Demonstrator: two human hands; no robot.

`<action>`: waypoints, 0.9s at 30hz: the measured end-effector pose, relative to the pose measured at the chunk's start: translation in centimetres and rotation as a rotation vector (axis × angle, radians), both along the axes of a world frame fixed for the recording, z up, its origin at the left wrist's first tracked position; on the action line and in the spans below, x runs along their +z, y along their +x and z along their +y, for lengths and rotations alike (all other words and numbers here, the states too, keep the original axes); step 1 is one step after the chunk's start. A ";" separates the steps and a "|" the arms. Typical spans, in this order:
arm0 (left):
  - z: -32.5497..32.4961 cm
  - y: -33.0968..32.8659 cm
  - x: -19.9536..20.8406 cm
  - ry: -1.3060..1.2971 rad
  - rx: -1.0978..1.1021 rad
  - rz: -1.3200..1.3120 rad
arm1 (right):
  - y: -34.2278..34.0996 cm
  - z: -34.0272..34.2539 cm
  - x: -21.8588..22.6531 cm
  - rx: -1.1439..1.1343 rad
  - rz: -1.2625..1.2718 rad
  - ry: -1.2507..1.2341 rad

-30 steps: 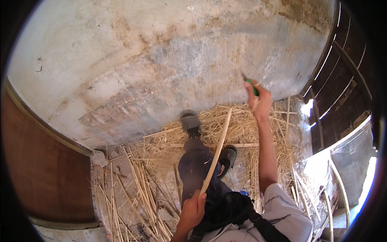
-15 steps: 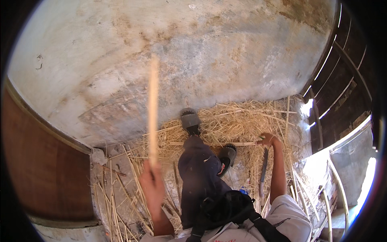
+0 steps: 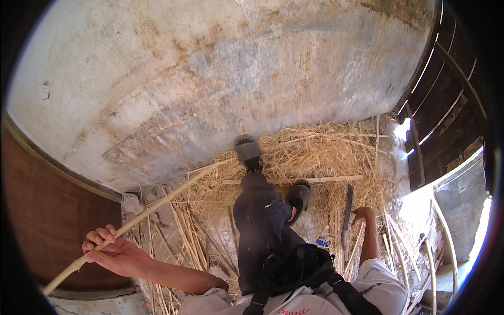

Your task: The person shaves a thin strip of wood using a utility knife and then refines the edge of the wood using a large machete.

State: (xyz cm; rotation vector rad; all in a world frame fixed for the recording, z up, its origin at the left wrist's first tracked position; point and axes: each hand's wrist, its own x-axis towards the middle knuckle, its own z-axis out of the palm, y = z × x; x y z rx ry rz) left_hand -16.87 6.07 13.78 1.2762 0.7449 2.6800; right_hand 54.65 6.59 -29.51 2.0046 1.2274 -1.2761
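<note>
My left hand (image 3: 114, 254) is closed around a long, pale bamboo strip (image 3: 152, 208). The strip slants from the lower left, past the wall's foot, up to the straw near my shoe. My right hand (image 3: 363, 214) holds nothing that I can see; its fingers hang loosely apart beside a long dark-bladed machete (image 3: 347, 212). That blade lies on the straw-strewn floor with its tip pointing away from me. A flat bamboo slat (image 3: 331, 179) lies across the straw beyond the tip.
Dry straw shavings (image 3: 315, 149) are heaped along the stained wall (image 3: 252, 79). My shoes (image 3: 247, 149) stand among them. Several split bamboo strips (image 3: 189, 236) lie at left, and longer poles (image 3: 428, 268) lean at right. A brown panel (image 3: 58, 210) stands at far left.
My left hand has swung the bamboo strip from upright down to a slant at the left. My right hand has left the slat's end and come back toward me, beside the machete.
</note>
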 end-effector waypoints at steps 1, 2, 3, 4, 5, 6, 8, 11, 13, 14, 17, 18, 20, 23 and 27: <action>0.7 0.4 0.0 0.045 -0.046 -0.028 | 0.8 -0.5 -0.7 -0.076 0.022 0.034; 1.5 0.8 -0.1 0.090 -0.090 -0.056 | 1.4 -0.9 -1.4 -0.062 -0.103 0.087; 0.8 0.9 1.0 0.138 -0.090 -0.057 | 0.1 0.9 -2.1 -0.003 -0.201 0.145; 1.5 1.0 0.2 0.163 -0.224 -0.094 | 0.5 0.2 -1.5 0.000 -0.333 0.198; 2.5 1.0 -0.7 0.191 -0.360 -0.132 | 1.1 -0.7 -0.8 -0.103 -0.391 0.326; 2.2 0.6 -1.0 0.209 -0.449 -0.136 | -1.6 0.4 0.8 -0.163 -0.409 0.456; 2.1 -0.5 -1.8 0.174 -0.541 -0.211 | -5.6 2.4 5.3 -0.237 -0.261 0.666; 3.7 0.4 -3.6 0.147 -0.654 -0.381 | -9.3 3.9 12.7 -0.248 -0.152 0.676; 4.7 1.4 -4.5 0.104 -0.617 -0.464 | -10.3 4.2 15.0 -0.291 -0.163 0.785; 5.3 1.6 -5.1 0.130 -0.670 -0.492 | -10.4 4.3 15.3 -0.338 -0.144 0.920; 6.4 3.6 -5.9 0.111 -0.679 -0.526 | -10.8 5.2 16.8 -0.508 0.140 1.200; 6.9 4.3 -6.3 0.098 -0.699 -0.519 | -11.0 5.8 17.6 -0.574 0.272 1.272; 6.9 4.6 -7.1 0.080 -0.694 -0.489 | -16.5 6.4 24.1 -0.738 0.458 1.279; 7.8 7.0 -7.3 -0.009 -0.617 -0.501 | -20.3 6.0 29.0 -0.741 0.592 1.514; 8.3 9.7 -7.1 -0.133 -0.534 -0.486 | -23.5 5.6 32.3 -0.493 0.441 1.702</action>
